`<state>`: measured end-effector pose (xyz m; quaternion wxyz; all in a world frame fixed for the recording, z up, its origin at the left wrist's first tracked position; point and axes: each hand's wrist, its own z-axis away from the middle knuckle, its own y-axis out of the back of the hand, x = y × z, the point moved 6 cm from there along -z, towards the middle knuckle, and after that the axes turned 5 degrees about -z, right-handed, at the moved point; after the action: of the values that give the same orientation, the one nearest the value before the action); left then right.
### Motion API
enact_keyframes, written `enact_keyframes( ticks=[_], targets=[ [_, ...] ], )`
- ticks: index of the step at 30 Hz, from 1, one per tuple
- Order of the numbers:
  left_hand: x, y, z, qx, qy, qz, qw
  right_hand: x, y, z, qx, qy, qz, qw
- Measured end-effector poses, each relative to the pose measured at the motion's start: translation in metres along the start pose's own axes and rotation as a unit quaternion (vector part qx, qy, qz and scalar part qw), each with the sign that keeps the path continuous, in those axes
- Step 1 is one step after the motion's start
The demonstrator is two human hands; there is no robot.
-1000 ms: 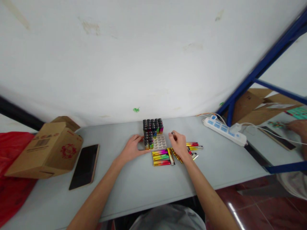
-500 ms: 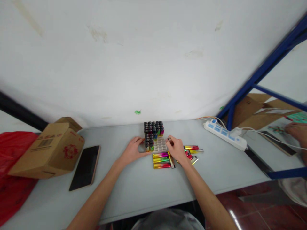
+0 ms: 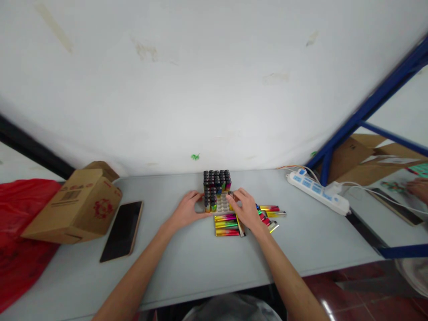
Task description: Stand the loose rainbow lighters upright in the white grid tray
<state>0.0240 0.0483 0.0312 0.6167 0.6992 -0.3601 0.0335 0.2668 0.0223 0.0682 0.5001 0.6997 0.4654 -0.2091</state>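
A pale tray [image 3: 223, 204] with rows of round sockets lies on the table, its back rows and left side filled with upright black-topped lighters [image 3: 217, 179] in shiny colours. My left hand [image 3: 189, 208] grips the tray's left front corner, with the fingers at its side and the thumb along its front edge. Over the tray's right side, my right hand [image 3: 245, 206] pinches an upright lighter [image 3: 231, 201] between thumb and fingers. Its lower end is at the sockets; whether it is seated I cannot tell. Several loose metallic lighters [image 3: 227, 225] lie in front, with more lighters [image 3: 269, 208] beside my right wrist.
To the left, a phone-like black slab [image 3: 122, 232], a cardboard box [image 3: 72, 207] and a red plastic bag [image 3: 28, 240] lie on the grey table [image 3: 187, 263]. A white power strip [image 3: 317, 191] with cables stands right, near a blue metal frame [image 3: 344, 142]. Another person's hand [image 3: 418, 187] shows beyond it.
My right hand has brought the lighter left and down, from a tilted hold by the tray's right edge to upright over its right sockets. My left hand stays at the tray. The view has shifted slightly.
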Motion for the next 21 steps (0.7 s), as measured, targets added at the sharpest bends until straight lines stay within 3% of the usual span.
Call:
enact_keyframes(
  ticks=[12,16,21],
  targets=[
    [0.0,0.0,0.0,0.0,0.002,-0.004,1.0,0.01,-0.026,0.002,-0.067,0.016,0.03,0.997],
    [-0.002,-0.003,0.001,0.003,-0.001,-0.005,1.0,0.005,-0.036,-0.002,-0.103,0.023,0.108,0.989],
    [-0.005,-0.004,0.001,0.011,-0.007,-0.01,1.0,0.0,-0.043,-0.01,-0.063,-0.02,0.264,0.962]
  ],
)
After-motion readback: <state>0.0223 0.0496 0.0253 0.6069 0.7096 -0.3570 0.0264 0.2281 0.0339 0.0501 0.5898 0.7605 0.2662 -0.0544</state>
